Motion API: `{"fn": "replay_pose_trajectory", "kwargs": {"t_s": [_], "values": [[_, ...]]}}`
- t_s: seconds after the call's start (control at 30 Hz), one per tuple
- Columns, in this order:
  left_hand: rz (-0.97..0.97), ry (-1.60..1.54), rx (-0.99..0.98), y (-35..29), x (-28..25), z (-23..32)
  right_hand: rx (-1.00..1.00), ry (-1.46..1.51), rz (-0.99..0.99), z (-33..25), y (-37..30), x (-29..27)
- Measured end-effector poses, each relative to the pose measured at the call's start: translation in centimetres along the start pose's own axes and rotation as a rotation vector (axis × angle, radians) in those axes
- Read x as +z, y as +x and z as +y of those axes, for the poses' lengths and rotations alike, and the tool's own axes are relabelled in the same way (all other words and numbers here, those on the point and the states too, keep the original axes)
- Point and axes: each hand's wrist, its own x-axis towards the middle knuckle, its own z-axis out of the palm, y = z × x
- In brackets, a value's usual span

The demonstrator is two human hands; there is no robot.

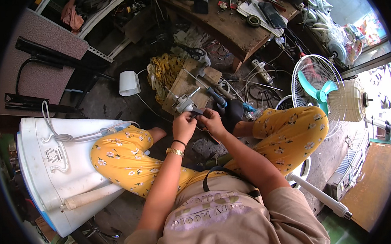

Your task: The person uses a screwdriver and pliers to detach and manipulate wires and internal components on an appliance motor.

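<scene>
A small metal electric motor (184,105), looking like a fan motor with thin shafts sticking out, is in front of me above a wooden board (194,85). My left hand (184,126) is closed, its fingers pinched at the motor's near end. Beside it, my right hand (212,124) pinches a small dark flat strip (197,111) against the motor's near right side. The fingers hide where strip and motor meet, and what the strip is made of cannot be made out. A blue-handled screwdriver (217,97) lies on the board's right side.
Left of my knee lies a white appliance body (42,137) with a tied cord. A fan (320,90) with teal blades stands at right. Yellow cloth (165,70), a white cylinder (129,83) and a power strip (262,71) lie ahead, before a wooden table (226,25).
</scene>
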Motion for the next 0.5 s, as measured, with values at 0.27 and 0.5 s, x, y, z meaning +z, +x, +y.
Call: {"fn": "replay_pose_trajectory", "kwargs": {"t_s": [0.27, 0.5], "values": [[-0.218, -0.93, -0.343, -2.0, -2.0, -2.4, -0.477, -0.616, -0.001, -0.7, -1.2, 2.1], [-0.181, -1.152, -0.456, -2.4, -2.0, -4.1, -0.446, -0.671, -0.127, -1.8, -1.8, 2.4]]}}
